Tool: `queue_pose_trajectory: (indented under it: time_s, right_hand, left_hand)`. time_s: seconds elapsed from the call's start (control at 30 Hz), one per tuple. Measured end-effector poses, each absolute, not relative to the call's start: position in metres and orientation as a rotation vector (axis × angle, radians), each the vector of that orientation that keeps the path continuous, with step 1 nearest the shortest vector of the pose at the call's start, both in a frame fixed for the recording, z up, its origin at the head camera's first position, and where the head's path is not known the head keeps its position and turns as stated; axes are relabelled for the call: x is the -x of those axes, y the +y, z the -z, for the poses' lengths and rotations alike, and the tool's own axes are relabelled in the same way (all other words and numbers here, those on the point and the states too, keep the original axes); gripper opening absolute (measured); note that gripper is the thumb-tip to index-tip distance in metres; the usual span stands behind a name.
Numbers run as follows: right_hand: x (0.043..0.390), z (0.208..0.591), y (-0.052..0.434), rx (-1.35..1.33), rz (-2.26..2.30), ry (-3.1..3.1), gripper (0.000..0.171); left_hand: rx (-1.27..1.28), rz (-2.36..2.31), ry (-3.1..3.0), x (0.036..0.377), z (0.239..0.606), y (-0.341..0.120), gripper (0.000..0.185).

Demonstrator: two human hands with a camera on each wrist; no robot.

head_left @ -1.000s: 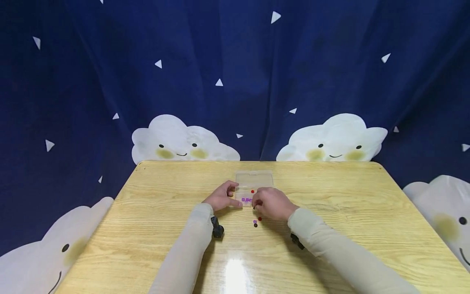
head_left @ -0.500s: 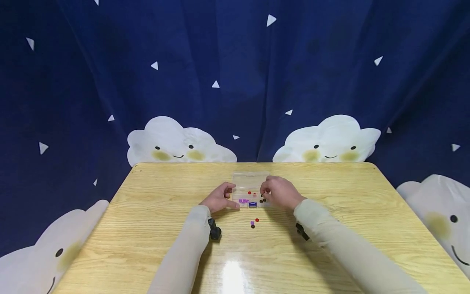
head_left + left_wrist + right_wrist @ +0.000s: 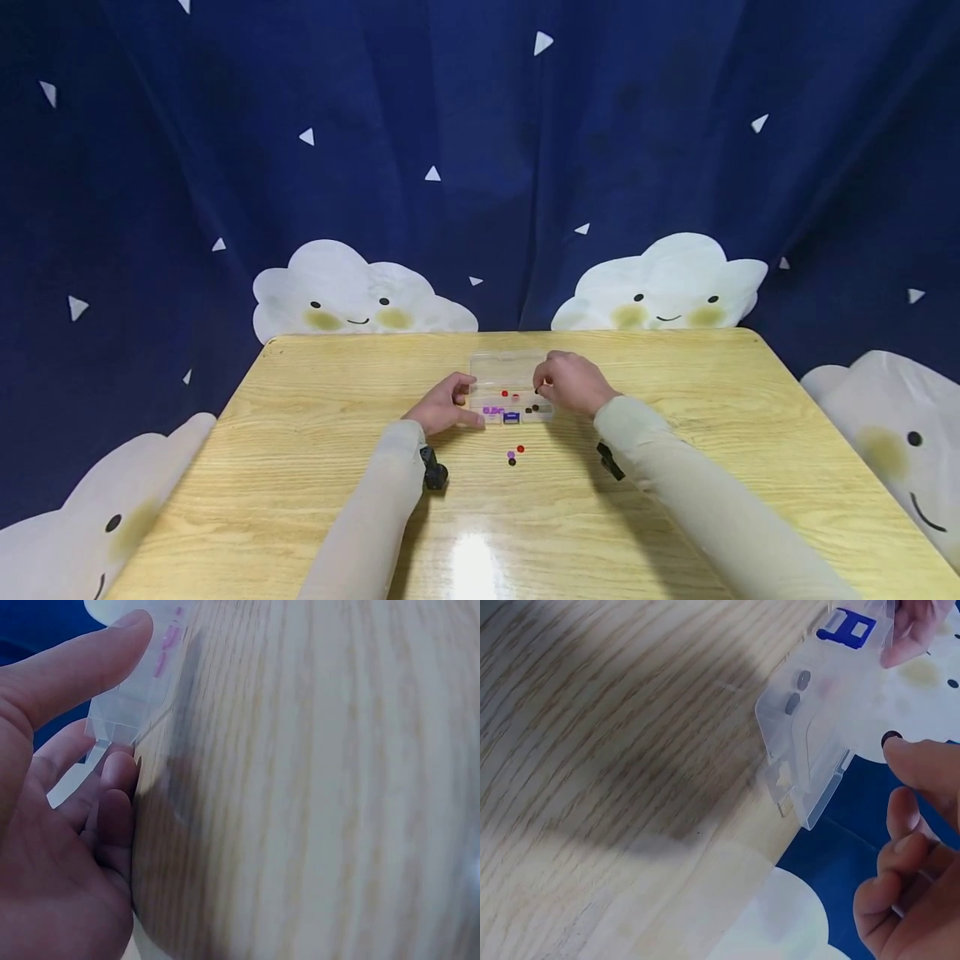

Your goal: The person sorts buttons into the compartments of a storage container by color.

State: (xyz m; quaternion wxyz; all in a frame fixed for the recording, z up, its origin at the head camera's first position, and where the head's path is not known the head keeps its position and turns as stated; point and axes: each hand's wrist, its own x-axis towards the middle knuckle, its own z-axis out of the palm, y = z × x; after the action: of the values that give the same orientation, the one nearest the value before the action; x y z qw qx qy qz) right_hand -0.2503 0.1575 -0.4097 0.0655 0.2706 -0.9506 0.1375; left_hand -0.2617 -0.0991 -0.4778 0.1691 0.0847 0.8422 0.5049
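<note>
Head view: the left hand (image 3: 444, 406) grips the clear compartment box (image 3: 510, 392) mid-desk (image 3: 300, 467) while the right hand (image 3: 572, 385) pinches a dark bead (image 3: 891, 738) over it, which could slip and roll off.

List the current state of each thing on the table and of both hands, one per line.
Clear plastic box: lid open, flat on the table, beads inside.
Left hand: grips the box's left end, thumb on its edge.
Right hand: over the box's right side, pinching a dark bead.
Three loose beads: lying on the table, outside the box.
</note>
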Motion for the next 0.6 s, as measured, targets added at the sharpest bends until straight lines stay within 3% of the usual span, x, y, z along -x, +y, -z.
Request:
queue_pose_trajectory:
  time_s: [0.6]
  right_hand:
    - [0.255, 0.432, 0.160, -0.564, -0.677, -2.955, 0.010]
  left_hand:
    - [-0.227, -1.438, 2.405, 0.262, 0.477, -0.100, 0.076]
